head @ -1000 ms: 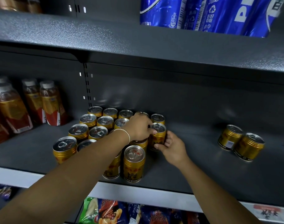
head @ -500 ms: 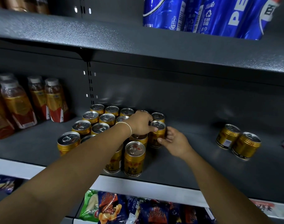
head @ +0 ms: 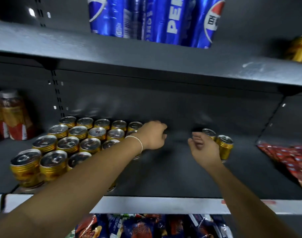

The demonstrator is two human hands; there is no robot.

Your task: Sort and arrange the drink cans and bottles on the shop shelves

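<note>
Block of gold cans (head: 69, 143) upright, left on middle shelf (head: 164, 177). Left hand (head: 153, 134) at block's right edge; grip curled, blurred, cannot tell contents. Right hand (head: 204, 148) just beside two gold cans (head: 225, 146), grip loosely spread, empty.

Gold cans (head: 72, 145) with silver lids, blue cans (head: 157, 19), dark grey shelf (head: 164, 177)

Dark grey metal shelves (head: 164, 177) (speckled finish), slotted upright (head: 58, 100) behind.

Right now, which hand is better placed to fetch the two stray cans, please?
The right hand: it is open, right beside the stray cans; the left hand sits by the can block.
</note>
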